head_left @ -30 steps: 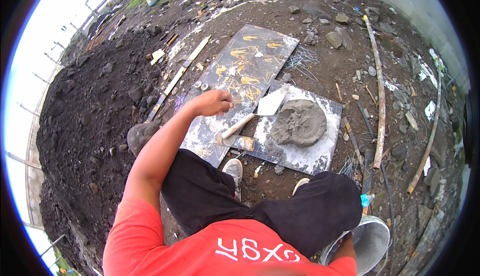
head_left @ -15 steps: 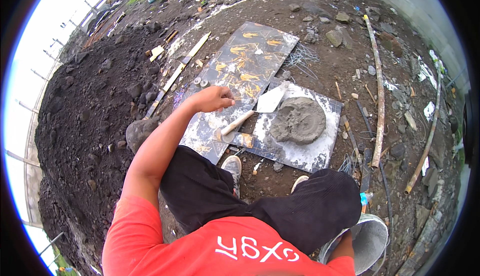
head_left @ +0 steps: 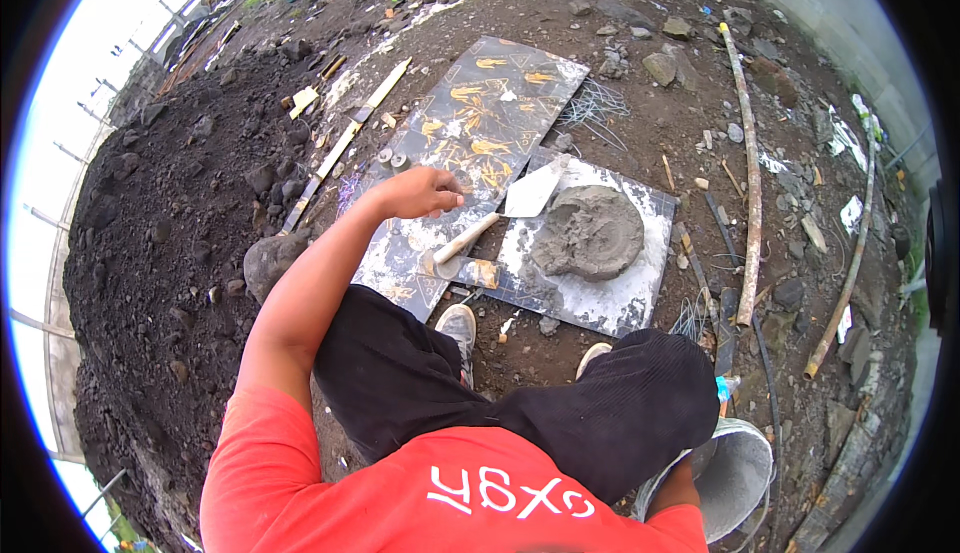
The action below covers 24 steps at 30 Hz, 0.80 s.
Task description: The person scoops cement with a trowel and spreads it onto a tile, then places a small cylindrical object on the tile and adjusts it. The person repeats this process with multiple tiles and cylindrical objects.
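Head view: my left hand (head_left: 425, 193) hangs half-open, fingers loosely bent, nothing visible in it. Trowel (head_left: 532, 193) at its 4 o'clock, mortar mound (head_left: 588, 233) just beyond, on the board (head_left: 610, 305). My right hand's hidden near the bucket (head_left: 738, 478), picture's 5 o'clock; can't tell grip. Versus earlier: view shifted slightly, trowel unmoved.

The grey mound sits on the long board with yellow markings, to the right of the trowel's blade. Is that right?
Wrong board: the head view shows the grey mound on the shorter, white-smeared board. It does sit to the right of the trowel's blade.
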{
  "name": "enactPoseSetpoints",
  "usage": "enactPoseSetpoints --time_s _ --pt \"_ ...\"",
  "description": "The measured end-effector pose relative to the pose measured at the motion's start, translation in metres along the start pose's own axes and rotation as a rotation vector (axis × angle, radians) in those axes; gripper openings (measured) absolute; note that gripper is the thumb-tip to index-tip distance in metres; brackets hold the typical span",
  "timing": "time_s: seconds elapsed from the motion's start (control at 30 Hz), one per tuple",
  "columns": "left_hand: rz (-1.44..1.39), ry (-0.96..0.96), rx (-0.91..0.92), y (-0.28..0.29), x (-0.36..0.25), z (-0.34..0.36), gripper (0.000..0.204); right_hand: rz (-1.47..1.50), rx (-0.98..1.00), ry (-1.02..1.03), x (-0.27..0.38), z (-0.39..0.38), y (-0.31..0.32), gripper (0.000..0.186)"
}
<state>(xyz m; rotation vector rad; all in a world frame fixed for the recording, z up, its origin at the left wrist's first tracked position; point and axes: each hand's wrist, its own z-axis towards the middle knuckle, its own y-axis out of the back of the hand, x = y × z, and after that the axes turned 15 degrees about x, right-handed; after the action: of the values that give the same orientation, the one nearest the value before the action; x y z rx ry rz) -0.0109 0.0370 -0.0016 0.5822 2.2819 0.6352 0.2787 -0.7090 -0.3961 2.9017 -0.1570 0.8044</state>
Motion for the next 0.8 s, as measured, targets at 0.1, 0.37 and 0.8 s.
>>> enactPoseSetpoints --time_s 0.1,0.37,0.8 --pt "0.012 0.012 0.034 0.0 -0.004 0.0 0.043 0.015 0.003 0.002 0.001 -0.001 -0.001 0.022" --pt "0.001 0.042 0.097 -0.001 -0.001 -0.001 0.047 0.032 0.008 0.015 0.008 -0.004 -0.003 0.022" --pt "0.035 0.046 0.105 -0.002 0.002 -0.002 0.047 0.092 0.039 0.023 0.018 -0.006 -0.007 0.024"
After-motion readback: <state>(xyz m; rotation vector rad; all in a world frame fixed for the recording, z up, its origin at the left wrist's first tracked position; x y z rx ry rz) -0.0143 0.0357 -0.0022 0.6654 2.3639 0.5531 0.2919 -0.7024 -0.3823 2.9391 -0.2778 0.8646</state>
